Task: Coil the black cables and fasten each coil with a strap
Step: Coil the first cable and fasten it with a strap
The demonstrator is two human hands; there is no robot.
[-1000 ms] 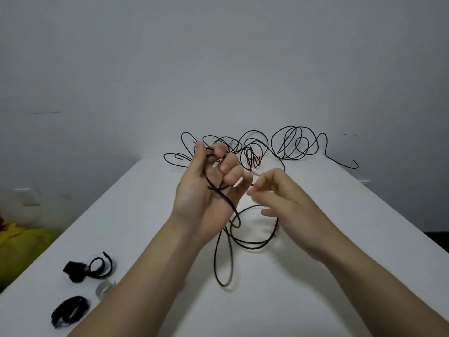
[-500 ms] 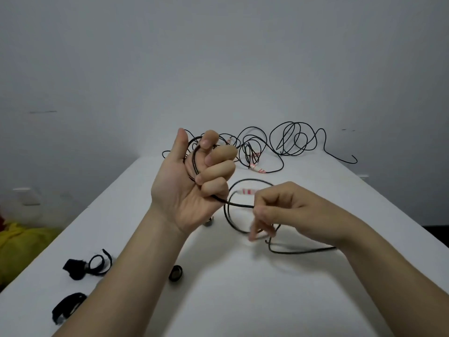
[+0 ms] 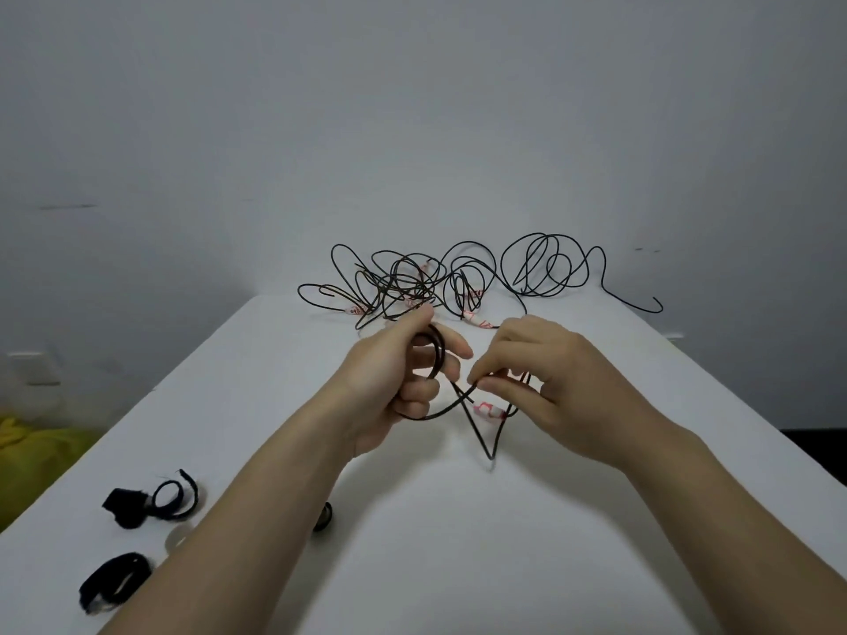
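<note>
The left hand (image 3: 389, 396), gripping a small coil of black cable (image 3: 441, 359), had tipped down toward the right hand (image 3: 550, 387), which pinched the loose strand just beside it. Another turn seemed nearly laid. The straps (image 3: 123, 508) lay untouched outside the left forearm.

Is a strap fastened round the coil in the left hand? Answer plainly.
No: the coil held in the left hand shows only bare black cable, and the straps lie loose on the table to its left.
</note>
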